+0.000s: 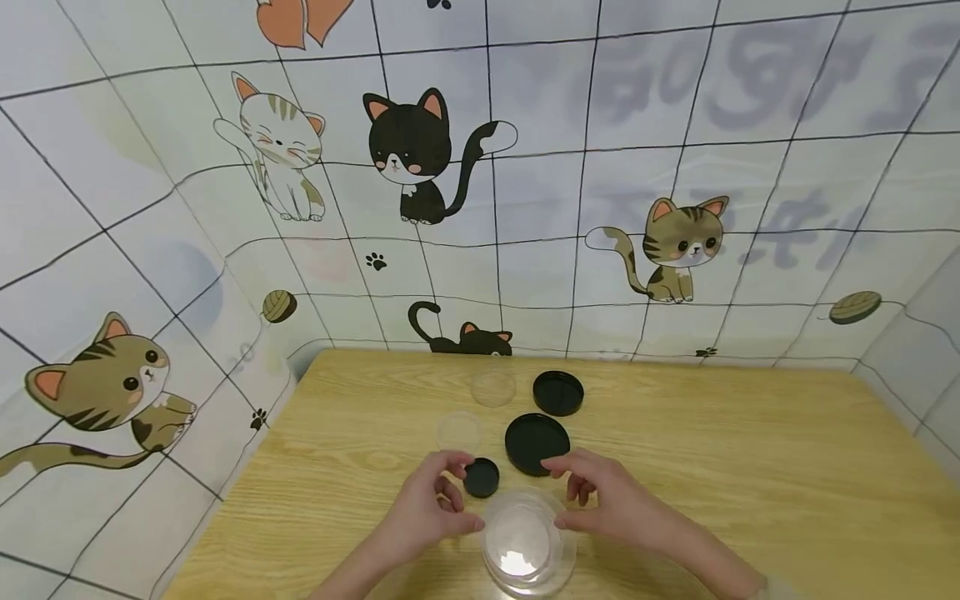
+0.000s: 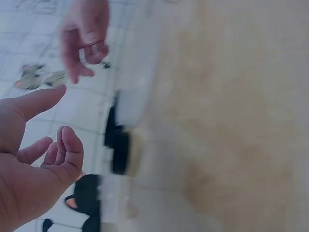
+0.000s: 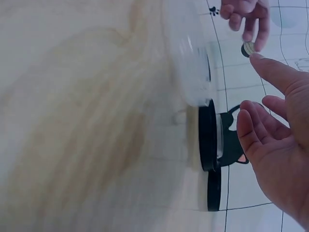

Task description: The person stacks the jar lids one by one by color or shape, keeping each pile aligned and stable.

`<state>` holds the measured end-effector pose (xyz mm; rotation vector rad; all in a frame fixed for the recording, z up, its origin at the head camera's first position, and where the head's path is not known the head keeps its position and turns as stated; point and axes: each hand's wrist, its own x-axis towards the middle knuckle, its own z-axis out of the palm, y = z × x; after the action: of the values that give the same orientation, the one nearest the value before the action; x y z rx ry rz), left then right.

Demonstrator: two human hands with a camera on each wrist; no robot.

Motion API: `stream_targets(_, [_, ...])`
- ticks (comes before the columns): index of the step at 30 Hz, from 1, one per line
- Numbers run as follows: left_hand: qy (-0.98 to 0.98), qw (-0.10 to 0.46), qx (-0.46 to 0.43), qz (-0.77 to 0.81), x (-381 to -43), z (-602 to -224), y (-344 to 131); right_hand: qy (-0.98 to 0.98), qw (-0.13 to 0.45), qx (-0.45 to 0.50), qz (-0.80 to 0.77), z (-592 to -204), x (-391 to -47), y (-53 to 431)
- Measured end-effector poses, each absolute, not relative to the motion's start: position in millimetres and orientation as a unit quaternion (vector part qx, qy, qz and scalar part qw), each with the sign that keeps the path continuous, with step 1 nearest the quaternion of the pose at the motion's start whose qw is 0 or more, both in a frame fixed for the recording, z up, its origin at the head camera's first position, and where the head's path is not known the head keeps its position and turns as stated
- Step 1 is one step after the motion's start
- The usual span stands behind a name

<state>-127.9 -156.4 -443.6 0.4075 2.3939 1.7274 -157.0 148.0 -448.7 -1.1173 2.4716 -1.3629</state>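
Observation:
Nearest to both hands is a round stack of clear plastic dishes (image 1: 521, 542) at the table's front. My left hand (image 1: 431, 504) hovers at its left side, fingers loosely bent, holding nothing. On the other side my right hand (image 1: 600, 496) is held the same way, its thumb over the stack's edge. Both wrist views show the hands raised above the clear plastic (image 3: 186, 53), apart from it. A small black round dish or lid (image 1: 482, 477) lies by the left fingertips. Behind the stack is a large black one (image 1: 537, 444), partly covered by the right fingertips.
A medium black round dish or lid (image 1: 558, 393) lies farther back. Two thin clear discs (image 1: 460, 433) lie on the left of the black ones. The wood-grain table (image 1: 750, 467) ends at a cat-printed tiled cloth (image 1: 540, 200).

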Motion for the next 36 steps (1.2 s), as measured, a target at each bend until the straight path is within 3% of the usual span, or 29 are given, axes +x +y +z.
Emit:
stream_targets(11, [0.805, 0.029, 0.134, 0.577, -200.6, -399.2, -190.4, 0.816, 0.043, -0.294, -0.496, -413.2, -213.1, 146.9])
stream_targets(19, [0.801, 0.036, 0.117, 0.586, -250.1, -402.7, -196.9, 0.794, 0.081, -0.251, -0.547, -405.5, -247.6, 129.2])
stream_targets(30, [0.797, 0.043, 0.084, 0.597, -277.5, -418.2, -191.2, 0.818, 0.071, -0.214, -0.529, -420.8, -278.3, 109.8])
stream_targets(36, [0.790, 0.048, 0.066, 0.607, -293.9, -434.2, -189.8, 0.822, 0.095, -0.215, -0.519, -433.2, -288.4, 96.1])
